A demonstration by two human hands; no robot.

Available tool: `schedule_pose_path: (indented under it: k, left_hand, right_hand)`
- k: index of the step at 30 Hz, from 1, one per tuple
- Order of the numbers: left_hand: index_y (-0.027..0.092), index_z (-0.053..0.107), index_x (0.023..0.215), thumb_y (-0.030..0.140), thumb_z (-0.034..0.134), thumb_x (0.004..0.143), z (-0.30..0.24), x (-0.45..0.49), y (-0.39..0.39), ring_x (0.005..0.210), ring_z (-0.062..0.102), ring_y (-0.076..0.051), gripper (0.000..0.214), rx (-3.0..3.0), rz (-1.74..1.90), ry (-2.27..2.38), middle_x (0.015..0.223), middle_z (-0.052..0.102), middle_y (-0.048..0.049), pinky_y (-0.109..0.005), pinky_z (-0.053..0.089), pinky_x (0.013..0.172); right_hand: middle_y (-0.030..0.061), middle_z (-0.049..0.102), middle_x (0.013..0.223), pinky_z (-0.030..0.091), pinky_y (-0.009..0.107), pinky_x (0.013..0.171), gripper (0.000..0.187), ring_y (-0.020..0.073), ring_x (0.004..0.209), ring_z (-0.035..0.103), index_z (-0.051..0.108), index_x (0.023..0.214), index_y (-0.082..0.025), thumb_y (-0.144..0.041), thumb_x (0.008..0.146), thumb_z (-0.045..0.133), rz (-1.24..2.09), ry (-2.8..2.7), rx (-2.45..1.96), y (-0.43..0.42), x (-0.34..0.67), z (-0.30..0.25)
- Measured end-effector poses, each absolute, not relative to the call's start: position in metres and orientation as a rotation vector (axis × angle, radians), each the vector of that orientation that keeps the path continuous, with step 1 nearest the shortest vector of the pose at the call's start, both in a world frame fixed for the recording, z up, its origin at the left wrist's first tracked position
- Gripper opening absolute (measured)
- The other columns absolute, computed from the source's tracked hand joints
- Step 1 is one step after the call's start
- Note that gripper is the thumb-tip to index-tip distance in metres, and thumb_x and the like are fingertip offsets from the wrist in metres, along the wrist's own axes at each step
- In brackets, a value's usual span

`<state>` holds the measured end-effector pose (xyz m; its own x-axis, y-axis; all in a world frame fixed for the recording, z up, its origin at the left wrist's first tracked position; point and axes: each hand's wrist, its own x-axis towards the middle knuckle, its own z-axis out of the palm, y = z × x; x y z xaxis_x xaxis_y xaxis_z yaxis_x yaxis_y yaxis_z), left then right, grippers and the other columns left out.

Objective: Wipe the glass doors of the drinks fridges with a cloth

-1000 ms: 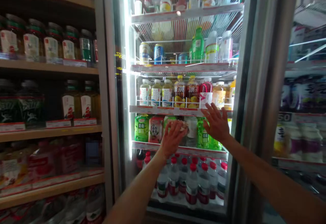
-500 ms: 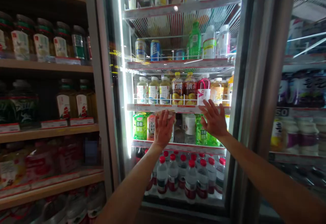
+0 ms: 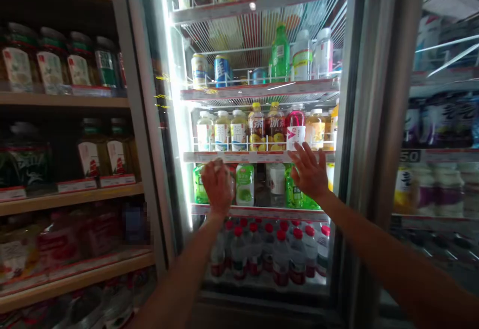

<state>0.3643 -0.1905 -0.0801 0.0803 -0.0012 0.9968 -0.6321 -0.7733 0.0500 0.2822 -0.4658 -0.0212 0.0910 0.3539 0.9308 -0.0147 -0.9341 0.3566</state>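
The left hand point(image 3: 217, 187) is bent over a crumpled, pale, soft-looking cloth point(image 3: 220, 161), a little blurred, with its fingers curled around it. Cloth and hand are up against the smooth glass door point(image 3: 161, 94) of a drinks cooler, in front of the lower shelf's left end. That forearm slants up from the bottom edge. The right hand point(image 3: 309, 172) is bare and spread wide, palm toward the pane, fingers pointing up and left; whether it presses on the glass cannot be told. Its forearm stretches in from the lower right.

Behind the pane, between the hands, stands a squarish bottle with a light-green label point(image 3: 245, 185). Above are round-shouldered dark tea bottles with yellow caps point(image 3: 266, 127); below, clear ribbed plastic bottles with red caps point(image 3: 280, 256). A brushed-metal door frame point(image 3: 381, 144) borders the right; wooden shelves point(image 3: 63, 99) of jars line the left.
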Motion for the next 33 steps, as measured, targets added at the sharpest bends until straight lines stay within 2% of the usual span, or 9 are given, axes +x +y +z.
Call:
schedule_pose_path:
  k: [2,6,12,15,17,24,27,31,33]
  left_hand:
    - [0.029,0.046,0.13,0.014,0.044,0.086,-0.098,0.349,-0.224,0.14,0.017,-0.017,0.046,1.933,1.789,-0.824,0.146,0.035,-0.0073,-0.044,0.016,0.114]
    - [0.028,0.052,0.125,0.011,0.049,0.082,-0.128,0.337,-0.237,0.139,0.021,-0.019,0.046,2.071,1.903,-1.095,0.138,0.047,-0.0066,-0.045,0.011,0.115]
    - [0.018,0.05,0.127,0.018,0.042,0.088,-0.115,0.369,-0.15,0.138,0.025,-0.024,0.04,2.001,1.852,-0.36,0.141,0.04,-0.017,-0.052,0.017,0.111]
    - [0.018,0.048,0.129,0.02,0.041,0.088,-0.103,0.371,-0.153,0.138,0.025,-0.024,0.041,1.958,1.808,-0.212,0.142,0.038,-0.0175,-0.052,0.022,0.11]
    - [0.02,0.051,0.127,0.019,0.044,0.087,-0.103,0.36,-0.179,0.138,0.025,-0.023,0.04,2.018,1.803,-0.4,0.142,0.039,-0.015,-0.047,0.022,0.111]
    - [0.032,0.048,0.128,0.016,0.046,0.085,-0.113,0.333,-0.244,0.139,0.022,-0.019,0.045,2.215,1.824,-1.327,0.142,0.042,-0.0024,-0.049,0.009,0.115]
    - [0.03,0.048,0.129,0.018,0.041,0.088,-0.093,0.346,-0.208,0.138,0.025,-0.019,0.043,2.263,1.755,-0.987,0.142,0.042,-0.0047,-0.05,0.008,0.115]
    - [0.017,0.044,0.133,0.019,0.035,0.088,-0.047,0.371,-0.162,0.139,0.021,-0.025,0.045,2.005,1.624,-0.122,0.146,0.033,-0.0147,-0.054,0.014,0.112]
    - [0.015,0.041,0.134,0.018,0.033,0.089,-0.027,0.374,-0.165,0.14,0.019,-0.025,0.046,1.91,1.6,-0.002,0.148,0.029,-0.0145,-0.055,0.014,0.112]
  right_hand:
    - [0.0073,0.043,0.141,0.012,0.046,0.112,0.048,0.0207,0.137,0.027,0.044,0.131,-0.022,-0.024,0.083,0.044,1.94,0.327,2.097,-0.465,0.283,-0.023]
    - [0.0081,0.046,0.139,0.015,0.046,0.111,0.047,0.0209,0.136,0.029,0.046,0.13,-0.022,-0.023,0.083,0.045,1.962,0.352,2.063,-0.466,0.283,-0.026]
    - [0.0085,0.046,0.139,0.015,0.046,0.111,0.047,0.0208,0.136,0.029,0.045,0.13,-0.021,-0.022,0.083,0.044,1.967,0.329,2.073,-0.465,0.283,-0.028]
    - [0.0084,0.045,0.14,0.016,0.047,0.11,0.049,0.0214,0.136,0.029,0.044,0.131,-0.022,-0.022,0.083,0.043,1.965,0.335,2.108,-0.466,0.284,-0.029]
    - [0.0083,0.044,0.14,0.017,0.049,0.11,0.049,0.0228,0.136,0.03,0.043,0.132,-0.022,-0.022,0.083,0.043,1.975,0.356,2.126,-0.467,0.285,-0.03]
    - [0.0094,0.043,0.141,0.018,0.052,0.109,0.045,0.0272,0.133,0.034,0.05,0.128,-0.021,-0.026,0.083,0.045,1.983,0.39,2.183,-0.471,0.285,-0.032]
    - [0.0103,0.043,0.141,0.018,0.052,0.109,0.045,0.0278,0.133,0.034,0.052,0.126,-0.018,-0.026,0.083,0.046,1.978,0.385,2.152,-0.471,0.284,-0.031]
    - [0.0111,0.042,0.141,0.016,0.051,0.11,0.045,0.0273,0.134,0.033,0.051,0.127,-0.018,-0.025,0.084,0.045,1.982,0.373,2.152,-0.47,0.285,-0.031]
    - [0.0102,0.04,0.143,0.015,0.052,0.11,0.048,0.0276,0.135,0.03,0.048,0.13,-0.019,-0.024,0.083,0.044,1.965,0.379,2.177,-0.47,0.286,-0.031]
